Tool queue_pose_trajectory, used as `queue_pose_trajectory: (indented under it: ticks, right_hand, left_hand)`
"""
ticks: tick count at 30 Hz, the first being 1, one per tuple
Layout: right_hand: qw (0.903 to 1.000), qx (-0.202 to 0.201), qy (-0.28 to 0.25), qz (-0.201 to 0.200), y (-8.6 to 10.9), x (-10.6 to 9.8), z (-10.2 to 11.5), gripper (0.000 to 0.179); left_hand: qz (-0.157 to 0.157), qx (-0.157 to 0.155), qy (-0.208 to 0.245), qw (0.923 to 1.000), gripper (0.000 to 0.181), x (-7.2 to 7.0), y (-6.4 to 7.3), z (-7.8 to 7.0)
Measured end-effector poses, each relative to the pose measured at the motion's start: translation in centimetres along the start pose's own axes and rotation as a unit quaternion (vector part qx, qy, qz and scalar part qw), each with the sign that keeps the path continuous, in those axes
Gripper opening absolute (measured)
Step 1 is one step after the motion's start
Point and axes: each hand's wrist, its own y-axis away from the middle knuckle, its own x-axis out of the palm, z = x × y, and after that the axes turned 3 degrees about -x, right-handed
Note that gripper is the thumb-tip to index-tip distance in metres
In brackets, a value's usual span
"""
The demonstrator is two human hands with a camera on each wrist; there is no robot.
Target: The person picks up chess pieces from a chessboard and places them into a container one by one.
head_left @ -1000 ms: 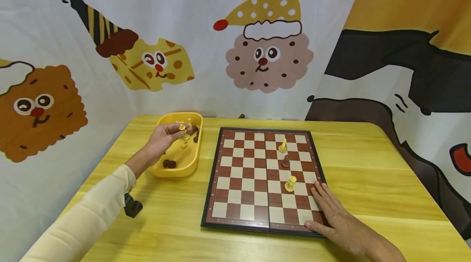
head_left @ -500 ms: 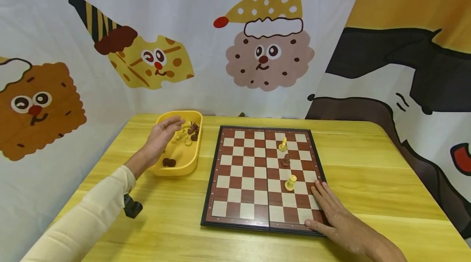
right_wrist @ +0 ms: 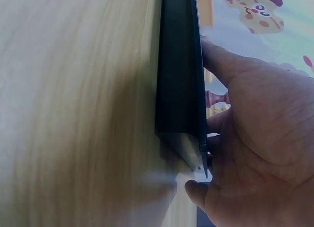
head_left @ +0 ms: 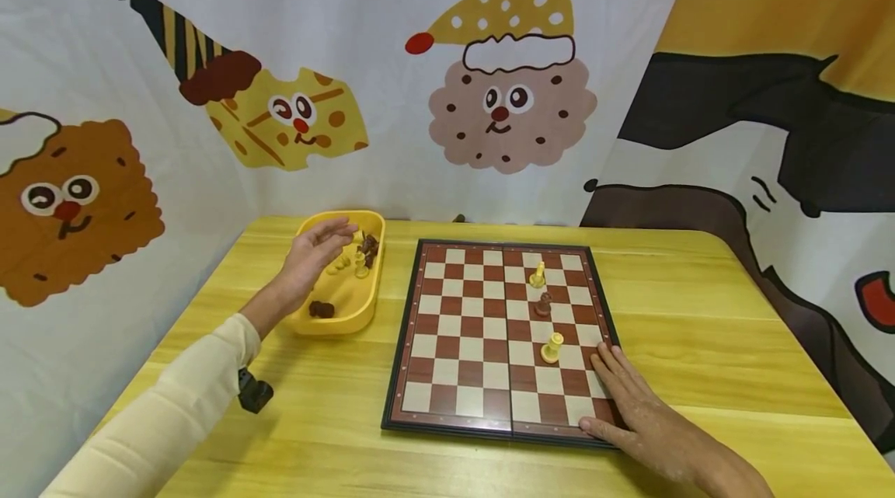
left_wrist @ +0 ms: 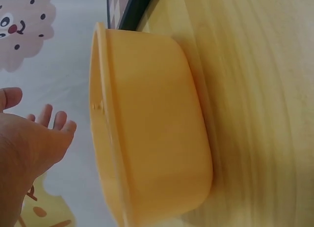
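Observation:
My left hand (head_left: 308,257) hovers over the yellow plastic tub (head_left: 360,319), fingers extended and nothing held. Inside the tub, a pale yellow chess piece (head_left: 360,266) stands upright beside several brown ones (head_left: 369,247); a dark brown piece (head_left: 322,309) lies toward the near end. In the left wrist view the hand (left_wrist: 37,141) is above the tub's rim. My right hand (head_left: 646,416) rests on the near right corner of the chessboard (head_left: 461,327), fingers spread. On the board's right half stand a yellow bishop-like piece (head_left: 537,276), a brown piece (head_left: 543,304) and a yellow rook (head_left: 551,348).
The board and tub sit on a yellow wood-grain table (head_left: 329,420), with a gap between them. Behind it hangs a white cloth (head_left: 315,8) printed with cartoon biscuits and cheese. A small black device (head_left: 255,391) is under the left sleeve (head_left: 168,397).
My left hand has let go of a yellow chess piece over the tub, and its fingers have straightened. A yellow piece now stands upright in the tub. The right hand stays put.

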Motion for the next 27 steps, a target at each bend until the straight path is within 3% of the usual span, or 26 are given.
queue_pose_trajectory:
  ticks: [9, 17, 22, 27]
  right_hand:
    - [0.9997, -0.017, 0.017, -0.012, 0.2, -0.1, -0.1, 0.095]
    - [0.9993, -0.024, 0.023, -0.018, 0.3, -0.1, -0.1, 0.095]
    - [0.9995, -0.022, 0.015, -0.017, 0.3, -0.2, 0.0, 0.095]
    - [0.9997, -0.022, 0.006, -0.012, 0.2, -0.2, -0.1, 0.096]
  left_hand:
    - [-0.002, 0.034, -0.005, 0.9994, 0.044, 1.0, 0.3, 0.2]
    - [0.033, 0.043, -0.029, 0.9981, 0.041, 3.3, 0.3, 0.1]
    - [0.054, 0.031, -0.061, 0.9962, 0.039, 4.3, 0.3, 0.1]
    - [0.071, 0.014, -0.025, 0.9971, 0.04, 5.7, 0.3, 0.2]
